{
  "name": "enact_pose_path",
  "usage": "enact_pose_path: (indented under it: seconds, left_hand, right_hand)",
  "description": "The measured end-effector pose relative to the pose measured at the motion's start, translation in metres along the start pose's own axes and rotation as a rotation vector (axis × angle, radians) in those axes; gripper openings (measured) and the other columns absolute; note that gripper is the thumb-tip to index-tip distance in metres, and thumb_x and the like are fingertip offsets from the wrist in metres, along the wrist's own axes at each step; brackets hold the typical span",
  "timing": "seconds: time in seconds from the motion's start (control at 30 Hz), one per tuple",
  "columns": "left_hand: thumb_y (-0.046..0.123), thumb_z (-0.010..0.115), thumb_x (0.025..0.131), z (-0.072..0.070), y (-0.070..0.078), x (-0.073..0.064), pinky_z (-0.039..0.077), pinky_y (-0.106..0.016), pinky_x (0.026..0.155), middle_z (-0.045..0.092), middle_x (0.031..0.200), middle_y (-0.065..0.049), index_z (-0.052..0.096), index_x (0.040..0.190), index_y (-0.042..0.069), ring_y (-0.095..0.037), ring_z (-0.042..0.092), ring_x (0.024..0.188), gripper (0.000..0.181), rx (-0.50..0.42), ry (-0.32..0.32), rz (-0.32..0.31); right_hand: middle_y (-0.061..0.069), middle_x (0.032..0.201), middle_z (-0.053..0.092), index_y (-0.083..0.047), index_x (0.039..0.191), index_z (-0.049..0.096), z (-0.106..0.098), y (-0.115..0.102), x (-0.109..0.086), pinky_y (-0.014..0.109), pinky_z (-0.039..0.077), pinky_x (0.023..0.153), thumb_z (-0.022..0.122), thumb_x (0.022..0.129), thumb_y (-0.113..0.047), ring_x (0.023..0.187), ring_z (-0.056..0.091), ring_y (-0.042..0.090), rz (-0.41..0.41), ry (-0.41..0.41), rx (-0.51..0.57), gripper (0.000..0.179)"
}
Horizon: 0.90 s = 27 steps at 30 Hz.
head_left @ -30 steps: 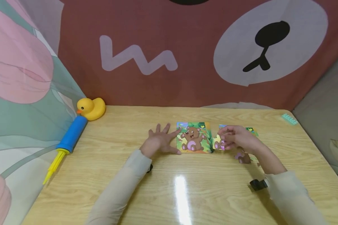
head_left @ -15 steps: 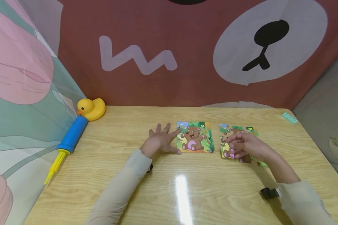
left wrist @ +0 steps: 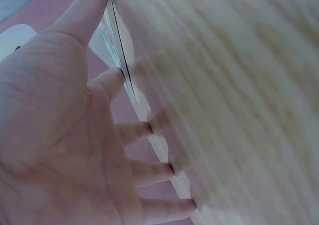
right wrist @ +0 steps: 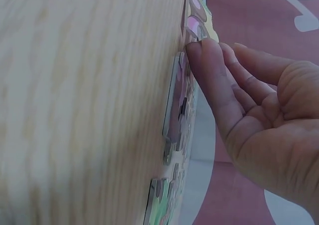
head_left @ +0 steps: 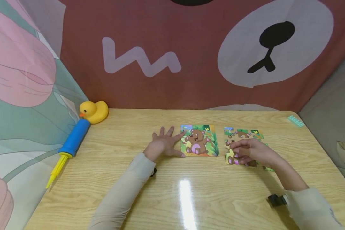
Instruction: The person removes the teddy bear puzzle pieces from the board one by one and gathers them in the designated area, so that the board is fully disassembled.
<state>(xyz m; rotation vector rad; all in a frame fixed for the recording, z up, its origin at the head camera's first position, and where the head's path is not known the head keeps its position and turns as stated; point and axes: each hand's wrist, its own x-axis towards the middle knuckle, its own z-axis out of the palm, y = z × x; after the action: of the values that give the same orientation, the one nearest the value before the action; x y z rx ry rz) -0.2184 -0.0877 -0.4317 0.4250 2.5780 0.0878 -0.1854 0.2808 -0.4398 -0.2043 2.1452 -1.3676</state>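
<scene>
My left hand lies spread on the table, its thumb and forefinger at the left edge of a square bear picture card. In the left wrist view, the straight fingers touch the wood. To the right of the card, my right hand pinches a jigsaw puzzle piece by its right side. That piece carries a yellow patch and pink-purple bear parts; in the right wrist view the held puzzle piece stands slightly tilted at the fingertips. More puzzle pieces lie around and beneath this hand, partly hidden by it.
A yellow rubber duck and a blue hand pump with a yellow nozzle lie along the left edge. A mint toy brick sits at the far right corner. A printed cloth hangs behind the wooden table.
My right hand has moved right and toward me with the puzzle piece, from beside the card to the lower left of the loose pieces. The left hand stays in place.
</scene>
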Motion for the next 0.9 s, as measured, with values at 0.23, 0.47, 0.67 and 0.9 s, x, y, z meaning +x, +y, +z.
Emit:
enact_pose_path:
  seconds: [0.23, 0.47, 0.67, 0.9]
  left_hand:
    - [0.079, 0.059, 0.082, 0.0, -0.001, -0.002, 0.009, -0.075, 0.119, -0.008, 0.172, -0.007, 0.001, 0.16, 0.05, -0.05, -0.006, 0.155, 0.101, -0.004, -0.002, -0.004]
    - [0.078, 0.06, 0.083, -0.001, -0.002, -0.003, 0.008, -0.075, 0.119, -0.008, 0.172, -0.007, 0.002, 0.16, 0.05, -0.05, -0.007, 0.155, 0.101, -0.022, 0.008, -0.001]
    - [0.076, 0.062, 0.083, 0.004, -0.003, 0.0, 0.002, -0.076, 0.118, -0.012, 0.172, -0.008, 0.001, 0.16, 0.049, -0.05, -0.011, 0.154, 0.101, -0.069, 0.003, 0.013]
    - [0.073, 0.065, 0.084, 0.007, -0.005, 0.003, 0.003, -0.077, 0.118, -0.009, 0.172, -0.009, 0.002, 0.161, 0.048, -0.051, -0.01, 0.154, 0.102, -0.091, 0.006, 0.034]
  right_hand:
    - [0.026, 0.132, 0.063, 0.007, 0.142, 0.051, -0.002, -0.001, -0.004, 0.038, 0.062, 0.084, 0.051, 0.106, -0.013, 0.111, 0.069, 0.026, -0.005, -0.007, -0.027, 0.041]
    - [0.029, 0.134, 0.062, 0.006, 0.145, 0.049, -0.007, -0.001, -0.006, 0.038, 0.062, 0.085, 0.051, 0.107, -0.015, 0.115, 0.068, 0.033, -0.023, -0.004, -0.034, 0.043]
    - [0.028, 0.131, 0.063, 0.007, 0.144, 0.049, -0.005, 0.001, -0.002, 0.039, 0.062, 0.085, 0.052, 0.107, -0.018, 0.112, 0.07, 0.031, -0.034, 0.006, -0.018, 0.045]
    - [0.028, 0.134, 0.062, 0.006, 0.141, 0.052, -0.006, -0.004, 0.009, 0.039, 0.062, 0.084, 0.048, 0.109, -0.023, 0.113, 0.069, 0.031, -0.086, 0.047, -0.119, 0.044]
